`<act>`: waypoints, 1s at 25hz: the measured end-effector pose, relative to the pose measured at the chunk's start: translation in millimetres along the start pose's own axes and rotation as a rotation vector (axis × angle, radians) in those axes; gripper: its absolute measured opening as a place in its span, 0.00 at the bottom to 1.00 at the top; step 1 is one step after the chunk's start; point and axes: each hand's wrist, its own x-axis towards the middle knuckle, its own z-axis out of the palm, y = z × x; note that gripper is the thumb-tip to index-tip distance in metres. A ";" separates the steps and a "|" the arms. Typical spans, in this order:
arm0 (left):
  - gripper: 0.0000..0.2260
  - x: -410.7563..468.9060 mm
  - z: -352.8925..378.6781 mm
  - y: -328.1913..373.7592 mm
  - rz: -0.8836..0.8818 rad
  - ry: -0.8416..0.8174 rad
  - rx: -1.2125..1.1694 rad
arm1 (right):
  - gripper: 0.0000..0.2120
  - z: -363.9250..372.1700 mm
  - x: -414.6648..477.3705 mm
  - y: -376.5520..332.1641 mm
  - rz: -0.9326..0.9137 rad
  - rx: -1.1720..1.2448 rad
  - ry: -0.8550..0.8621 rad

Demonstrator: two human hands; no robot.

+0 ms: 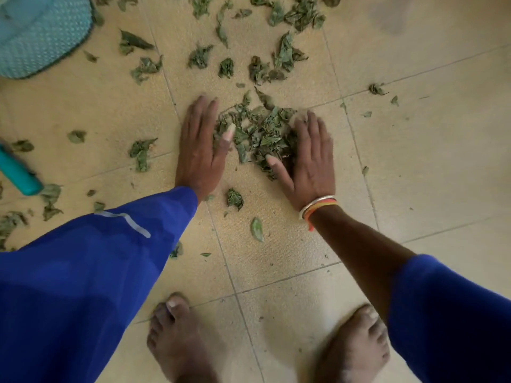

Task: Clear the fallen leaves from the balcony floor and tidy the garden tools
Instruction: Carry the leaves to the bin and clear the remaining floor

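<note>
A small heap of crumpled green leaves [260,134] lies on the beige tiled floor [414,161]. My left hand [200,146] presses flat against the heap's left side, fingers straight. On the heap's right side lies my right hand [309,158], also flat with straight fingers and touching the leaves. More loose leaves [282,55] are scattered farther out, and others [141,153] lie to the left. A single leaf [257,229] lies near my wrists.
A teal perforated basket [38,34] stands at the top left. A teal tool handle [18,171] pokes in from the left edge. My two bare feet [177,341] stand on the tiles at the bottom.
</note>
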 end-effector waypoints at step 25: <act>0.05 48.7 -44.0 122.6 -0.886 0.265 -1.998 | 0.29 -49.0 66.0 -120.5 0.854 2.067 0.192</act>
